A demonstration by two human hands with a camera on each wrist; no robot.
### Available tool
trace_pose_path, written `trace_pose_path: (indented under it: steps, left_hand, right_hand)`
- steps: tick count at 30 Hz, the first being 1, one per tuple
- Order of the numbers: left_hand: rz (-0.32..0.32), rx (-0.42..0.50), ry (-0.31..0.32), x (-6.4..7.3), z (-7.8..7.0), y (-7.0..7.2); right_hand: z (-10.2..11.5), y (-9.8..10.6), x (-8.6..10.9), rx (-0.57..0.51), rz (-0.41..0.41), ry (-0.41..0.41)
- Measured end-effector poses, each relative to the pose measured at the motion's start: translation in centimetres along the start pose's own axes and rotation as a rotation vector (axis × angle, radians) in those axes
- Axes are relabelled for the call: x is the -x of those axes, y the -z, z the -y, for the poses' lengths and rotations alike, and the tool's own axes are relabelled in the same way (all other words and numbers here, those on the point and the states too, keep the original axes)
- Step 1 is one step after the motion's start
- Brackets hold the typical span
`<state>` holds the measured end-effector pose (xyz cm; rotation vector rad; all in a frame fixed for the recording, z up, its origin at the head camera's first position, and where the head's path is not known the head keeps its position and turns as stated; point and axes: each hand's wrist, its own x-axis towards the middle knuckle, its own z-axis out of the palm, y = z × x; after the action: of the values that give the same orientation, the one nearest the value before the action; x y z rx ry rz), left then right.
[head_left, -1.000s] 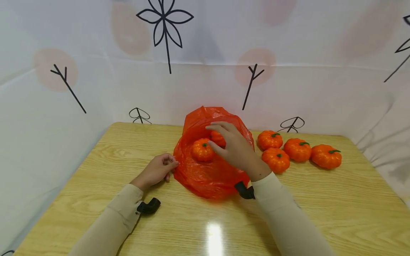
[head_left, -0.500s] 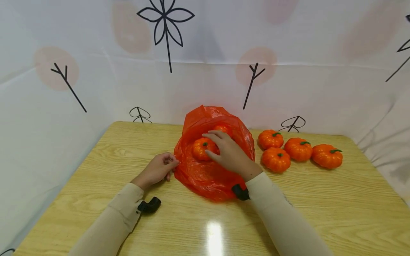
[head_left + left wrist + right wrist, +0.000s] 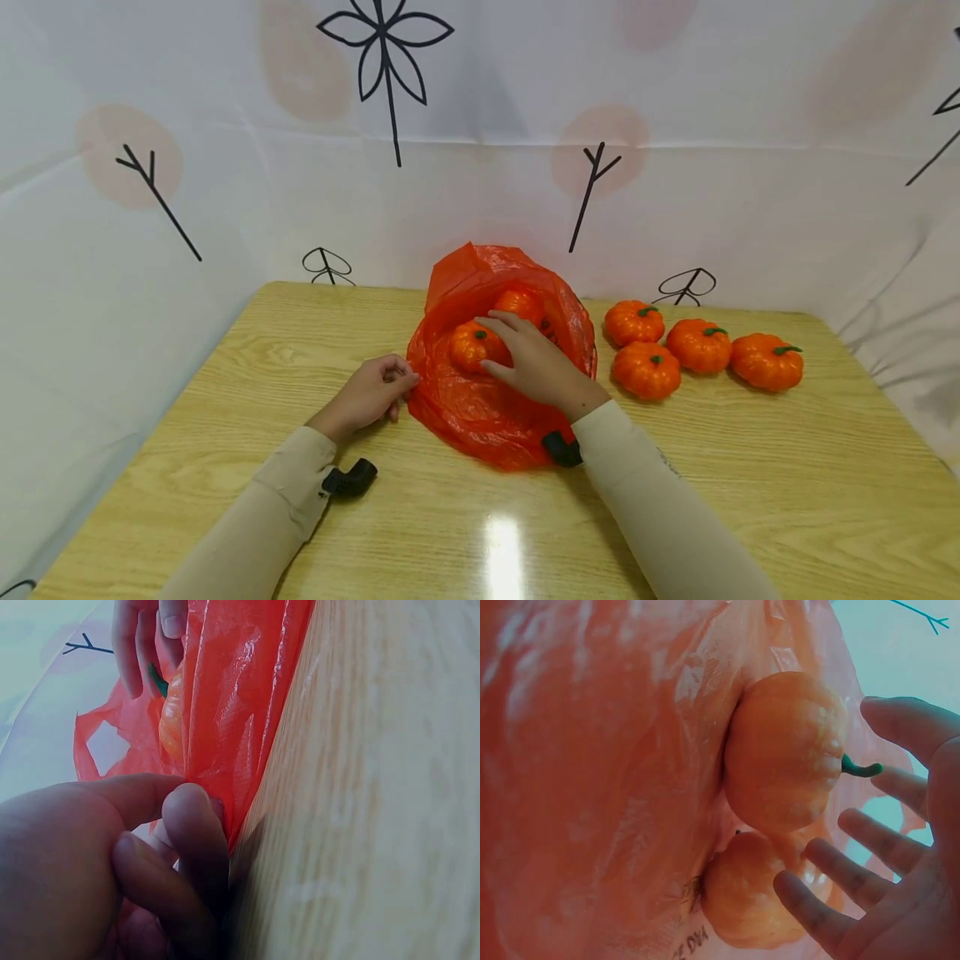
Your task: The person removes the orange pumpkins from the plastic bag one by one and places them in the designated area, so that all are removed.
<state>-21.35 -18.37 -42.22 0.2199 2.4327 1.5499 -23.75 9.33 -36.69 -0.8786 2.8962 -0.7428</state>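
Observation:
A red plastic bag lies on the table, its mouth spread wide. Inside it sit an orange pumpkin with a green stem and, behind that, a second pumpkin. At the bag's left rim, my left hand pinches the plastic between thumb and fingers; the left wrist view shows this grip up close. My right hand reaches over the bag's opening beside the front pumpkin. Its fingers are spread apart in the right wrist view, near the pumpkins and not closed round either.
Several more orange pumpkins stand on the table to the right of the bag. The wood-grain table ends at a white printed cloth behind. A black curved piece is fixed at the left sleeve's cuff.
My right hand has moved slightly left and down from above the rear pumpkin to the front one, uncovering more of the rear one. My left hand keeps its hold on the rim.

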Motion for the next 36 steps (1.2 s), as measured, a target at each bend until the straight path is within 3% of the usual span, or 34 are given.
trace_pose_path:
  steps: [9,17,21,26,32,36]
  left_hand:
    - [-0.004,-0.014,0.008,0.2,-0.4,-0.1]
    - [0.001,-0.014,0.006,1.8,-3.2,-0.3]
    - [0.005,-0.003,-0.005,2.1,-3.6,-0.2]
    - [0.003,0.003,-0.001,1.7,-3.1,-0.2]
    - [-0.003,-0.001,0.001,0.3,-0.7,-0.1]
    - [0.0,0.002,-0.002,0.1,-0.1,-0.1]
  right_hand:
    - [-0.2,-0.2,0.1,0.0,0.022,0.016]
    - [-0.3,-0.3,0.1,-0.005,0.021,0.026]
    - [-0.2,-0.3,0.1,-0.016,0.02,0.029]
    - [-0.2,-0.3,0.0,-0.034,0.022,0.024]
    - [-0.2,-0.4,-0.1,-0.046,0.026,0.018]
    - [-0.2,-0.4,-0.1,-0.048,0.024,0.02]
